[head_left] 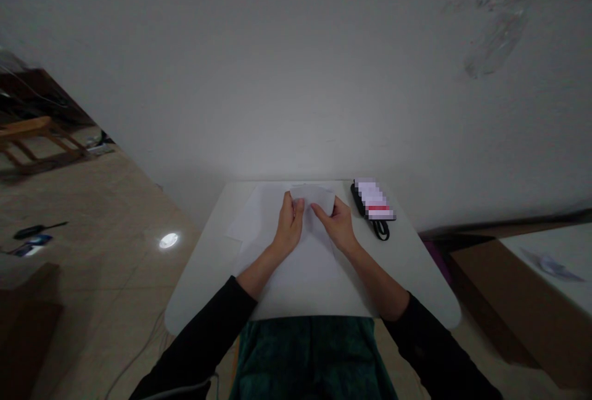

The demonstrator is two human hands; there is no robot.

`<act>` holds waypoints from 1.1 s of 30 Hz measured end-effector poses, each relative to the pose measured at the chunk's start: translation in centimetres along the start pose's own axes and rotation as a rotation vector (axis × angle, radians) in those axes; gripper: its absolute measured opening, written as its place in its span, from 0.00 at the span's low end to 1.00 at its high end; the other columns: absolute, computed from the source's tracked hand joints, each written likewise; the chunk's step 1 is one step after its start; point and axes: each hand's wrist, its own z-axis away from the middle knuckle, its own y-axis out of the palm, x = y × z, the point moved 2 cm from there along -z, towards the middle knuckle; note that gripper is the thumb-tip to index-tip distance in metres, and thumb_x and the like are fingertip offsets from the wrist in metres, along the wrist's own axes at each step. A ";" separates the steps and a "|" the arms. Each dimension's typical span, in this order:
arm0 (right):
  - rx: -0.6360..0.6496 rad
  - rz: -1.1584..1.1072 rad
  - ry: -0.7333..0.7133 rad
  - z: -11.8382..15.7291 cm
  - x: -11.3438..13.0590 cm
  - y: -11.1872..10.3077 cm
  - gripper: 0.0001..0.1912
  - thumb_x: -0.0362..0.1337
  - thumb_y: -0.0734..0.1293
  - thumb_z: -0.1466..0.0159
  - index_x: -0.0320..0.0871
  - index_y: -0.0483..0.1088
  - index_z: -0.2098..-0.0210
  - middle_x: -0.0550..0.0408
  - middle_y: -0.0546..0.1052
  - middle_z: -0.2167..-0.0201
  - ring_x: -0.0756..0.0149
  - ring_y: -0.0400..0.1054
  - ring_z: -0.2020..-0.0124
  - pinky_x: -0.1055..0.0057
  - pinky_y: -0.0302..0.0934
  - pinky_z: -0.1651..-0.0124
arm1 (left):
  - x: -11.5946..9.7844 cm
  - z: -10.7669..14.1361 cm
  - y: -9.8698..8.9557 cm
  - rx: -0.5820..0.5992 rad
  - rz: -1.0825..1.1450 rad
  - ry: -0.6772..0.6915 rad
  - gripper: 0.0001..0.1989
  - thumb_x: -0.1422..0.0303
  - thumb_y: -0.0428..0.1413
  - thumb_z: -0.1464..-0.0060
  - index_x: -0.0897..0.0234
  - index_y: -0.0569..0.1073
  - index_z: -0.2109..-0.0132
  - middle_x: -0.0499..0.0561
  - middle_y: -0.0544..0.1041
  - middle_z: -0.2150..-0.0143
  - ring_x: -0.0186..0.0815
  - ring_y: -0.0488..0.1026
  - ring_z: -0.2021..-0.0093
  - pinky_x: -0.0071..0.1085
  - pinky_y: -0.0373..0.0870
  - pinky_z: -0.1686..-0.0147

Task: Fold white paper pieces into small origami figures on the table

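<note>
Between my two hands is a small piece of white paper (314,195), raised a little over the table. My left hand (290,222) pinches its left edge, thumb in front. On the other side my right hand (338,222) grips the right edge, its thumb pointing inward across the paper. Beneath both hands, larger white paper sheets (296,264) lie flat and overlap on the white table (203,283). Fingers behind the small piece are hidden, so I cannot tell whether it is folded.
A phone (374,200), its screen blurred out, lies at the table's back right beside a black looped cable (381,229). The wall (296,79) meets the table's far edge. Right of the table stands a cardboard box (513,301); a wooden stool (37,132) is far left.
</note>
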 end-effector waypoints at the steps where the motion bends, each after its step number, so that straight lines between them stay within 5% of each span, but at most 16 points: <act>1: -0.006 0.009 0.014 0.2 -0.2 0.2 0.16 0.46 0.71 0.44 0.43 0.75 0.60 0.52 0.80 0.64 0.59 0.74 0.65 0.64 0.69 0.60 | 0.2 0.0 0.1 0.000 0.013 -0.009 0.15 0.56 0.48 0.37 0.62 0.66 0.52 0.54 0.73 0.58 0.38 0.71 0.57 0.33 0.67 0.55; 8: -0.017 -0.010 0.104 0.2 -1.3 0.8 0.16 0.46 0.73 0.47 0.41 0.77 0.63 0.50 0.81 0.65 0.57 0.76 0.65 0.62 0.70 0.61 | 0.4 -0.6 -0.2 0.009 -0.027 -0.005 0.17 0.54 0.49 0.38 0.63 0.72 0.59 0.54 0.75 0.59 0.39 0.72 0.56 0.34 0.68 0.54; 17: -0.023 -0.065 0.175 -0.2 -1.7 1.2 0.20 0.46 0.75 0.51 0.38 0.78 0.65 0.47 0.82 0.66 0.57 0.76 0.67 0.64 0.70 0.63 | 0.0 -0.5 0.2 -0.034 -0.034 0.033 0.18 0.57 0.48 0.37 0.64 0.68 0.48 0.58 0.73 0.49 0.41 0.70 0.46 0.39 0.63 0.45; 22: -0.044 -0.055 0.178 -0.1 -1.9 1.2 0.18 0.45 0.74 0.50 0.36 0.78 0.67 0.47 0.82 0.68 0.59 0.76 0.69 0.67 0.68 0.66 | 0.8 -0.1 0.6 -0.032 -0.022 -0.045 0.16 0.58 0.51 0.38 0.64 0.66 0.49 0.56 0.75 0.54 0.39 0.74 0.54 0.37 0.70 0.52; 33: 0.013 -0.074 0.216 0.2 -1.8 1.2 0.18 0.45 0.75 0.50 0.36 0.78 0.66 0.45 0.82 0.66 0.57 0.77 0.68 0.66 0.69 0.65 | 1.1 0.4 0.9 -0.081 -0.026 -0.035 0.16 0.60 0.50 0.37 0.66 0.70 0.50 0.57 0.77 0.55 0.40 0.74 0.54 0.37 0.69 0.51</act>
